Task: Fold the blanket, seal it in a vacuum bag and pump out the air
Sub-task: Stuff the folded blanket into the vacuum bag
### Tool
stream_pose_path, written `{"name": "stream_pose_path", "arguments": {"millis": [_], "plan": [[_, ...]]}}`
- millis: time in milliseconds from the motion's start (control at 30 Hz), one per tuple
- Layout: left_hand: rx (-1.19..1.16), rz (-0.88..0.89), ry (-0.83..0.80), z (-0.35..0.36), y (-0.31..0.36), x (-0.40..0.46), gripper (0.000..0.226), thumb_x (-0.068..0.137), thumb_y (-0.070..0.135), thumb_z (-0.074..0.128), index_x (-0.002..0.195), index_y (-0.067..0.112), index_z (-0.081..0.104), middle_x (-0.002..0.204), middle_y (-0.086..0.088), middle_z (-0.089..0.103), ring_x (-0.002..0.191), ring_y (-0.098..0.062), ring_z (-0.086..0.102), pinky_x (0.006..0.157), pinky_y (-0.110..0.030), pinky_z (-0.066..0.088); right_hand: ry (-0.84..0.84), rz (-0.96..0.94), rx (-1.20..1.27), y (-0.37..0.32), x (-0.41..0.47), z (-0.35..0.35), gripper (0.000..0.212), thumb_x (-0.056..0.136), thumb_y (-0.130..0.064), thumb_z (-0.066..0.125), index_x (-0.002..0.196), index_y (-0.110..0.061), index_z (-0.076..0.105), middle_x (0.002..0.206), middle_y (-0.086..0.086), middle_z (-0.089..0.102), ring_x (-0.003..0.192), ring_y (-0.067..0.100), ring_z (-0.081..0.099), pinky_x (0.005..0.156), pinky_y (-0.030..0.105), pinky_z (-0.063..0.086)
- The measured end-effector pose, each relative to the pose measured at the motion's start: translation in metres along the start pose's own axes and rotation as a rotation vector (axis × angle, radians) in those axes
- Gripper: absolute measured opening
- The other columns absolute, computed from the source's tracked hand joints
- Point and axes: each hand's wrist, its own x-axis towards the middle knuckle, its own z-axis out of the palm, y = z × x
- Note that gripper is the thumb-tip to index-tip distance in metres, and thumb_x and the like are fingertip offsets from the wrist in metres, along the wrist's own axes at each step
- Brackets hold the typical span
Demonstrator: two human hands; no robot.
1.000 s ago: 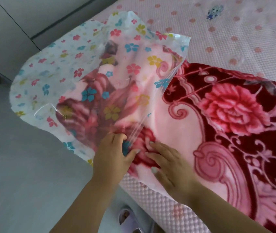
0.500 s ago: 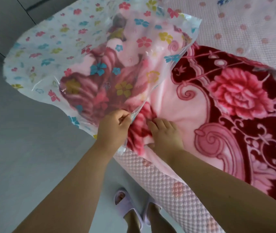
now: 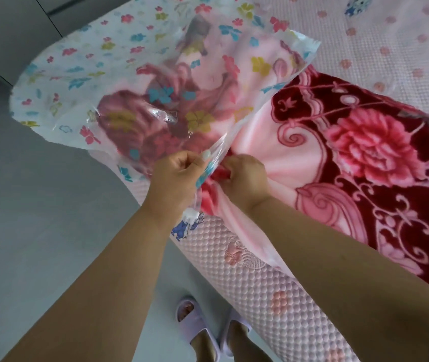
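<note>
While the left hand [image 3: 175,176] pinches the open edge of the vacuum bag [image 3: 119,74] between thumb and curled fingers, the right hand [image 3: 244,176] has its grip closed round a bunched fold of the blanket [image 3: 352,158] just beside that edge. One end of the red and pink flowered blanket already sits inside the clear, flower-printed bag, which overhangs the near edge of the bed [image 3: 380,48] above the grey floor [image 3: 38,231]. What remains of the blanket lies flat on the bed, toward its right side. Below the arms, two feet in pale slippers [image 3: 195,320] stand on the floor beside the quilted mattress edge [image 3: 260,283].
</note>
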Motion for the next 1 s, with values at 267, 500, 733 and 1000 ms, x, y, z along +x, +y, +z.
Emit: {"name": "stream_pose_path", "arguments": {"millis": [267,500,733,1000], "plan": [[-0.114,0.004,0.062,0.001,0.027,0.035,0.036,0.091,0.029,0.064,0.055,0.023,0.064,0.053,0.009,0.054,0.056,-0.009,0.045,0.062,-0.027,0.039,-0.063,0.412,0.359,-0.020,0.065,0.011,0.017,0.071,-0.034,0.058,0.063,-0.019,0.055,0.065,-0.003,0.062,0.060,0.008,0.057,0.059,0.023,0.039],[-0.155,-0.035,0.052,0.006,0.016,0.045,0.034,0.092,0.022,0.063,0.059,0.019,0.056,0.048,0.014,0.050,0.046,0.001,0.043,0.052,-0.012,0.038,-0.138,0.122,-0.098,0.021,-0.003,-0.021,0.081,0.077,-0.070,0.052,0.137,-0.016,0.048,0.137,0.000,0.051,0.128,0.020,0.044,0.110,0.035,0.031],[-0.150,-0.067,0.010,0.010,0.006,0.049,0.030,0.089,0.028,0.065,0.063,0.015,0.055,0.066,-0.006,0.048,0.067,-0.013,0.045,0.065,-0.020,0.040,-0.133,0.271,-0.284,0.045,-0.045,-0.014,0.089,0.054,-0.062,0.079,0.120,-0.005,0.060,0.112,0.011,0.064,0.107,0.032,0.057,0.095,0.040,0.039],[-0.231,-0.122,-0.011,0.010,0.004,0.050,0.026,0.089,0.021,0.064,0.067,0.008,0.058,0.056,0.005,0.055,0.055,-0.002,0.052,0.062,-0.014,0.045,-0.044,0.319,0.305,0.064,-0.020,-0.005,0.010,0.075,-0.010,0.075,0.068,-0.009,0.068,0.071,0.004,0.070,0.072,0.020,0.064,0.067,0.032,0.048]]}}
